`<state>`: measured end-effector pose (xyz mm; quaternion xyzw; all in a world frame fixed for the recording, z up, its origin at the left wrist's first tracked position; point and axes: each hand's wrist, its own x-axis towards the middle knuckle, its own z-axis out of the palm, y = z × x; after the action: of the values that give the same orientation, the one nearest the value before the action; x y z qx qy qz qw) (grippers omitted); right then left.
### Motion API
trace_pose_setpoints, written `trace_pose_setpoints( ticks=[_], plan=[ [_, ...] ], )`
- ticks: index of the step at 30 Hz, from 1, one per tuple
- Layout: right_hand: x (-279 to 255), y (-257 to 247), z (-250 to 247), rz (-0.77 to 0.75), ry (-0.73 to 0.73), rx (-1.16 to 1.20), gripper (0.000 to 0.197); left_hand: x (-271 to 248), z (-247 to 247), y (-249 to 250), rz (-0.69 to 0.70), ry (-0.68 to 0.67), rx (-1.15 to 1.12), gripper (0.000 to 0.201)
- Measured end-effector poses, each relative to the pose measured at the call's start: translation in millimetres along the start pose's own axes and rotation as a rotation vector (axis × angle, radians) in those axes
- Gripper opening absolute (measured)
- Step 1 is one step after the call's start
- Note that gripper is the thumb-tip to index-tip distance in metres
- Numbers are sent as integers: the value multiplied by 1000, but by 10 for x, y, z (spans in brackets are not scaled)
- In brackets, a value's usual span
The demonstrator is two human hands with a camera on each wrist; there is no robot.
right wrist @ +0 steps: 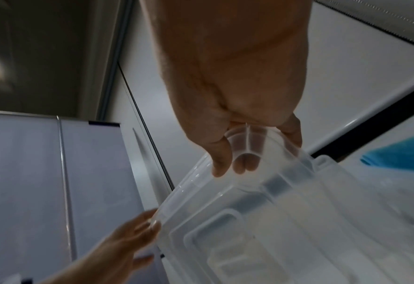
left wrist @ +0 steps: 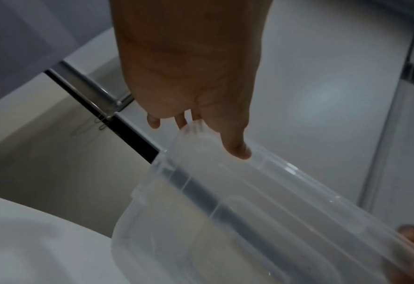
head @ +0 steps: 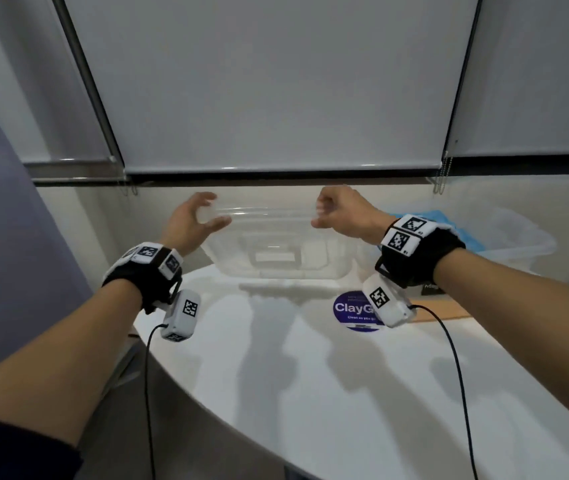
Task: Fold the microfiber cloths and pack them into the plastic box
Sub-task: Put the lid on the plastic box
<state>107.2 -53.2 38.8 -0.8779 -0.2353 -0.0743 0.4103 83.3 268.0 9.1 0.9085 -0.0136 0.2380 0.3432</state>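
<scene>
From the head view, your left hand [head: 195,219] and right hand [head: 340,210] lift a clear lid [head: 269,237] above the white counter [head: 310,375], its long axis spanning between them; the plastic box [head: 504,237] with blue cloths [head: 411,216] sits right, nearer your right hand. A sticker [head: 354,310] reads "ClayG…". Left wrist: fingers loosely curled, thumb [left wrist: 237,148] on the rim. Right wrist: fingers [right wrist: 221,157] curl round the lid's corner.
</scene>
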Motion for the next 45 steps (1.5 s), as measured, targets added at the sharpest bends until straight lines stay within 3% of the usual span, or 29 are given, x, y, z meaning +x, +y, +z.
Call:
trace_pose_setpoints(
  ticks=[3,8,13,17,20,23,28,32,37,42,45],
  plan=[
    [-54,-161,-318,31,-12,164,25,11,-185,-36,-94,104,-132,71],
    [-237,-349,-935,91,-47,257,15,-39,-220,-48,-164,84,-383,70],
    [-466,-172,-1623,121,49,436,13,-159,68,482,-159,-3,-666,20],
    [-699,187,-2036,210,267,508,23,-154,481,1109,-206,-75,-810,27],
    [-898,565,-2204,316,213,442,19,-180,865,1540,-290,-128,-863,32],
    [-982,908,-2340,369,288,429,9,-194,1242,1838,-338,-190,-856,32],
    [-953,1432,-2515,560,371,295,9,-290,1651,2036,-378,-333,-710,31],
    [-930,1844,-2528,662,382,183,28,-332,1835,1982,-401,-341,-513,40],
    [-991,2039,-2369,698,374,105,25,-437,1993,2026,-418,-303,-350,45],
    [-975,2280,-2333,743,361,2,32,-519,2137,2125,-452,-306,-389,41],
    [-1064,2213,-2322,772,328,68,24,-523,2222,2132,-463,-296,-419,61]
  ],
)
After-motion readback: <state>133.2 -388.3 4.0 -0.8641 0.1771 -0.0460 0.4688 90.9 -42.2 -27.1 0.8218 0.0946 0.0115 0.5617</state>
